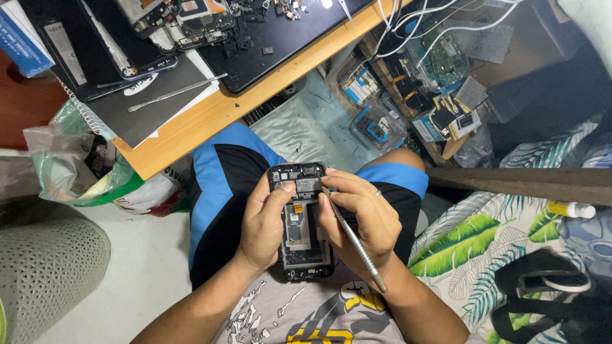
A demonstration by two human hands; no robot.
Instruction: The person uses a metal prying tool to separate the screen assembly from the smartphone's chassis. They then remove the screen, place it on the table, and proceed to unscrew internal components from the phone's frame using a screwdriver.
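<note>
Left hand (266, 224) grips the opened phone (302, 220) over the lap, right hand (358, 220) pinching a metal tool (354, 240), its tip hidden behind fingers.

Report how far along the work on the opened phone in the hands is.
Done: the black opened phone frame has its back off, inner parts bare, and small loose parts lie on the wooden table.
In hand: the left hand steadies the frame while the right hand works a thin metal pry tool near its upper edge.
Left: the frame is uncovered and the parts lie loose.
</note>
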